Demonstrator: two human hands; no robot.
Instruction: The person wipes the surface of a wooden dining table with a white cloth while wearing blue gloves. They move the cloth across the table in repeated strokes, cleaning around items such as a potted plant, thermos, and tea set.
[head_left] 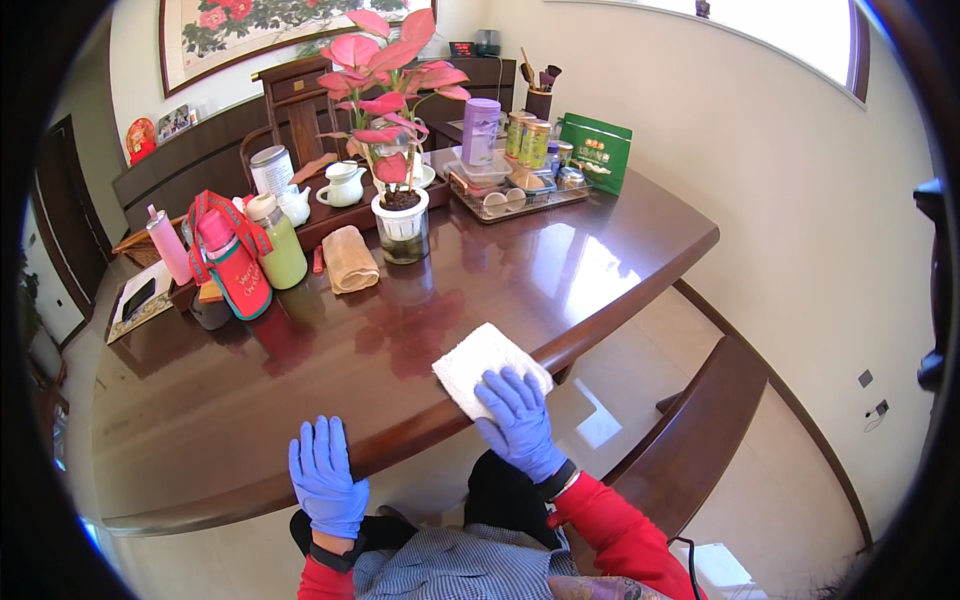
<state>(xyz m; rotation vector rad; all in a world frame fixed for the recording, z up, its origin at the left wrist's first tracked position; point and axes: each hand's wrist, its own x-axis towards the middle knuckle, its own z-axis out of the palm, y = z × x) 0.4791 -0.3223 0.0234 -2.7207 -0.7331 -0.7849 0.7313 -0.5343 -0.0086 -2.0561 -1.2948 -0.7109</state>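
Both my hands wear blue-purple gloves. At the near edge of the dark, glossy wooden table (300,400), my right hand (520,420) holds a folded white cloth (485,368) against the tabletop, its fingers bent over the cloth's near side. Part of the cloth reaches the table's rounded edge. Further left, my left hand (328,478) rests on the same edge, fingers stretched out and open, with nothing in it. Beyond the hands, a folded tan cloth (350,262) lies beside a pink-leaved plant in a white and clear pot (403,235).
A red bottle sleeve (240,278), a green bottle (280,245) and a pink bottle (168,245) stand at the left. A wire tray (520,205) with tins and a green pouch (597,150) are at the far right. A wooden bench (690,440) is beside me.
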